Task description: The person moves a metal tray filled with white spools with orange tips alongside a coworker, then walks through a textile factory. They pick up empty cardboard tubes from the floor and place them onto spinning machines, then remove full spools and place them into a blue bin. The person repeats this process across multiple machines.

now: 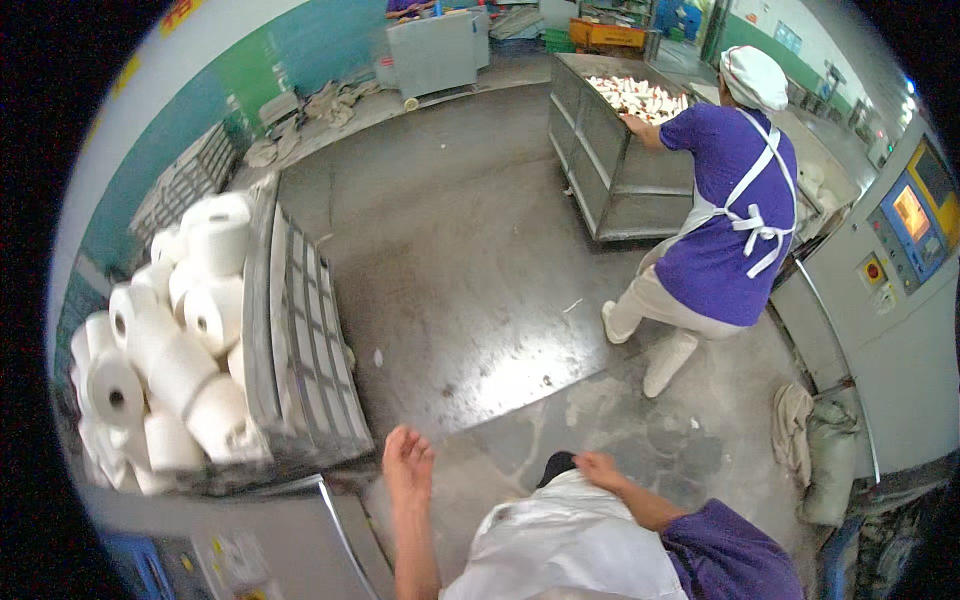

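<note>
My left hand (pixel 408 460) is raised beside the slatted cart, its fingers loosely curled and slightly apart, with nothing in it. Close to the front of my white apron (pixel 560 540) is my right hand (pixel 600 471). Its fingers are bent together by the apron's edge; whether they grip anything is too small to tell. A dark shoe tip (pixel 556 467) shows just past the apron. To the left, the grey slatted cart (pixel 312 340) is heaped with large white yarn cones (pixel 180 370), some lying with their dark core holes showing. Neither hand touches them.
Ahead on the right, a co-worker (pixel 725 200) in purple with a white apron leans on a metal cart (pixel 625 175) full of small white bobbins. A machine panel (pixel 905 230) and cloth sacks (pixel 828 460) stand at right. Another grey machine (pixel 270 540) is at lower left.
</note>
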The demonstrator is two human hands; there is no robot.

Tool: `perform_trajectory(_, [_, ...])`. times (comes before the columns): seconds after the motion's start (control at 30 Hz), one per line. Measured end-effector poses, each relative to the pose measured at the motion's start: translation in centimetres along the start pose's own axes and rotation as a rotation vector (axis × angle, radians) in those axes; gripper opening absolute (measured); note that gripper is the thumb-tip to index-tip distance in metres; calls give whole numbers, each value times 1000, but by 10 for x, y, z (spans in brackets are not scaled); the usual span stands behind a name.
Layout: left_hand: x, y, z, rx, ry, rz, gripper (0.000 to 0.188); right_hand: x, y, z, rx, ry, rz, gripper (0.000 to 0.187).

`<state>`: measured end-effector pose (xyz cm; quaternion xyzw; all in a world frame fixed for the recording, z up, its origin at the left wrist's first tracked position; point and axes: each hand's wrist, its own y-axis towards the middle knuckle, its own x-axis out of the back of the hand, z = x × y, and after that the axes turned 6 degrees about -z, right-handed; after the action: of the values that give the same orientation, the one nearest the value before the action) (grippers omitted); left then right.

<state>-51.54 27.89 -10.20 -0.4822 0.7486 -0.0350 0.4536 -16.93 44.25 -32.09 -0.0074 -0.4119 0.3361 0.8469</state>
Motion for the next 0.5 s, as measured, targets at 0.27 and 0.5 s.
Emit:
perform_trajectory(0.27, [-146,288,2,-331,671,275,13,59,119,-89,-648,-357,20,33])
perform_trajectory(0.5, [-58,412,17,51,673,-283,21,130,449,123,-3,431,-371,21])
